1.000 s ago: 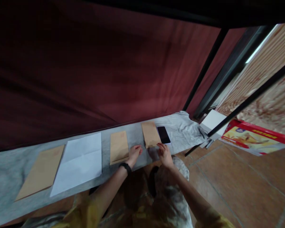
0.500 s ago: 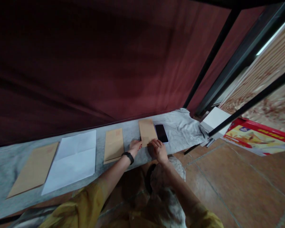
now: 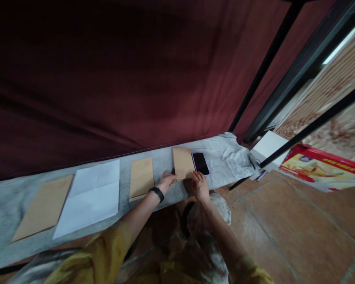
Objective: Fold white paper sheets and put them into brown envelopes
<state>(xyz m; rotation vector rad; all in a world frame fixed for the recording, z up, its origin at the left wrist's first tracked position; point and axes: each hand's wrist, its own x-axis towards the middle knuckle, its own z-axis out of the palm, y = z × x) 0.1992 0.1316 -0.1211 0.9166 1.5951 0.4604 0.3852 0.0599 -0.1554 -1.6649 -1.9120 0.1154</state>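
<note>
Both my hands rest at the near end of a small brown envelope [image 3: 182,161] lying on a grey cloth [image 3: 221,157]. My left hand [image 3: 166,181], with a black wristband, pinches the envelope's near left corner. Fingers curled, my right hand [image 3: 199,184] touches its near right corner. A black phone [image 3: 200,163] lies flat just right of that envelope. A second small brown envelope [image 3: 141,178] lies to the left of my left hand.
Further left on the cloth lie a white sheet of paper [image 3: 91,192] and a larger brown envelope [image 3: 43,207]. A dark red curtain [image 3: 106,79] hangs behind. A red and yellow box [image 3: 322,167] and white sheets [image 3: 269,145] lie on the tiled floor at right.
Both hands have closed in on the near end of the right envelope, the left hand moving right onto its corner. The view has shifted slightly.
</note>
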